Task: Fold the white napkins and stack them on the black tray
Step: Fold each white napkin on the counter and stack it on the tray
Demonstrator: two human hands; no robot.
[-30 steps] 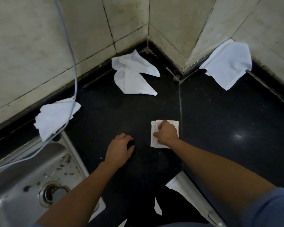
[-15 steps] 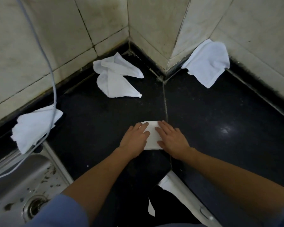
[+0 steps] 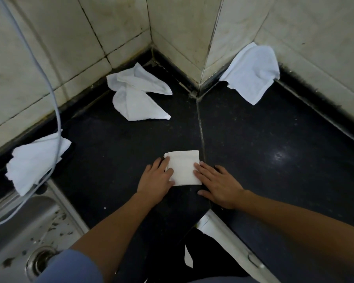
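A small folded white napkin (image 3: 183, 168) lies flat on the black counter (image 3: 274, 139), near its front corner. My left hand (image 3: 156, 179) lies flat at the napkin's left edge, fingertips touching it. My right hand (image 3: 217, 184) lies flat at its right edge, fingers straight and touching it. Three unfolded white napkins lie farther off: a crumpled one (image 3: 137, 97) near the back wall, one (image 3: 251, 72) leaning against the tiled corner at the right, and one (image 3: 35, 160) at the left by the sink. I cannot make out a black tray against the dark surface.
A steel sink (image 3: 23, 231) with a drain sits at the lower left. A grey hose (image 3: 55, 111) hangs down across the left napkin. Cream tiled walls (image 3: 172, 27) close off the back, with a jutting corner in the middle. Dark trousers and a white floor edge show below the counter.
A second ago my right hand alone pressed the napkin; then both hands came flat onto it. Now they have slid apart to its left and right edges, uncovering the folded square.
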